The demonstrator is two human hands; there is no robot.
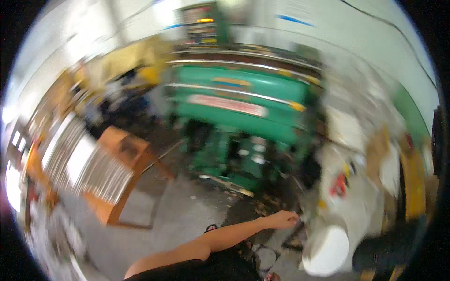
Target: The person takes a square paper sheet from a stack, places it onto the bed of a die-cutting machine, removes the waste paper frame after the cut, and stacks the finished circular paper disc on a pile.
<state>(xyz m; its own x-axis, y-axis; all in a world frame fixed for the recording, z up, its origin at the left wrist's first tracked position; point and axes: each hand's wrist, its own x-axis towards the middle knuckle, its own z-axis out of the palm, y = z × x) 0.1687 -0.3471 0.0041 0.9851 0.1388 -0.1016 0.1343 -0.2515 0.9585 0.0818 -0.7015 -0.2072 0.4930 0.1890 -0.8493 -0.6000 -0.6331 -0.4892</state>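
Observation:
My left arm reaches from the lower left across to the right. At its end my left hand (282,219) looks closed, its fingers curled together; blur hides whatever they may hold. Just right of and below the hand stands a white round-topped container or roll (326,250), apart from it. Beyond is a large green machine (234,100) with long metal bars and a red-and-white label strip. My right hand does not show.
On the left, a thick stack of pale sheets (96,164) lies on an orange-brown wooden stand (112,213). A pale cluttered surface (347,210) at the right bears a small red thing (337,186). Debris lies on the grey floor (187,210) by the machine.

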